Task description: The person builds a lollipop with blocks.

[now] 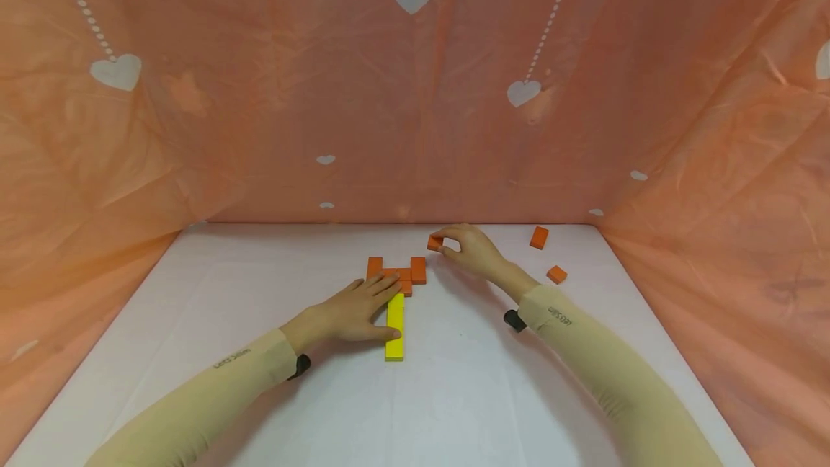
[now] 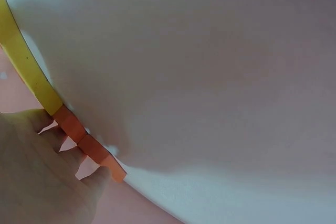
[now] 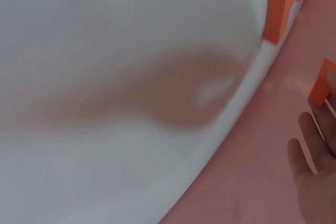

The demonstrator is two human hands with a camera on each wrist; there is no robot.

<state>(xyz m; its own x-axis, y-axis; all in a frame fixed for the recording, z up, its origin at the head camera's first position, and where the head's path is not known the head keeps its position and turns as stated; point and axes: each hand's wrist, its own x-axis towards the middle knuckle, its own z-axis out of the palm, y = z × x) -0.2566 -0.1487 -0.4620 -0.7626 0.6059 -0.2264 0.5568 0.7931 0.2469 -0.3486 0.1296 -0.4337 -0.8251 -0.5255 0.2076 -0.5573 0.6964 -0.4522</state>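
Observation:
My left hand (image 1: 357, 308) lies with fingers spread over flat orange blocks and a long yellow block (image 1: 395, 348), touching them. In the left wrist view, its fingertips meet the orange blocks (image 2: 94, 147) near the end of the yellow block (image 2: 31, 72). The orange blocks form a cluster above the yellow block, with one upright block (image 1: 375, 267) at the left and another (image 1: 418, 270) at the right; the hand covers part of it. My right hand (image 1: 476, 251) pinches a small orange block (image 1: 434, 242) between thumb and fingers, raised off the table and apart from the cluster.
Two loose orange blocks lie at the right rear of the white table (image 1: 467, 395): one farther back (image 1: 539, 238), one nearer (image 1: 556, 274). A pink curtain (image 1: 363, 107) with white hearts encloses the table's back and sides.

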